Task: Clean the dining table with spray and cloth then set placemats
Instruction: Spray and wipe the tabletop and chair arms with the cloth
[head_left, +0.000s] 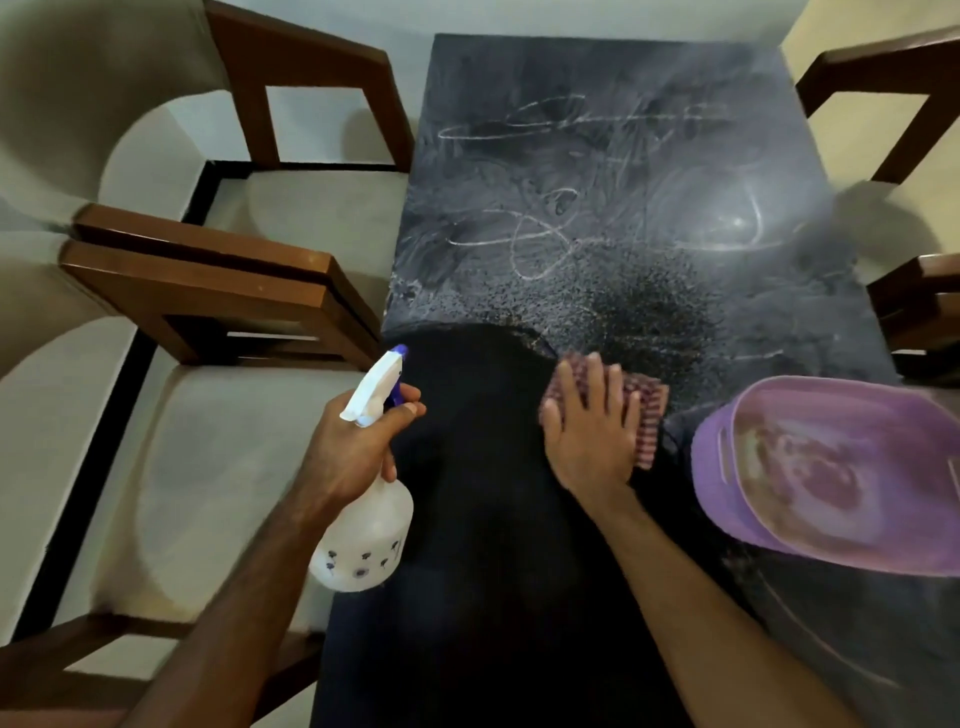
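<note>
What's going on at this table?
A person is cleaning the dark table. The left hand grips a white spray bottle, held over the table's left edge. The right hand presses flat on a checked cloth lying on the tabletop. The near part looks wiped dark, spray droplets sit just beyond the cloth, and the far half carries chalky white smears. A purple tub stands to the right of the cloth. No placemats are in view.

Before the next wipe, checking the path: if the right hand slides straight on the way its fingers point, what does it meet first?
The right hand, flat on the cloth, points up the table. First comes the wet spray patch; beyond it only chalky smears, apparently no object.
</note>
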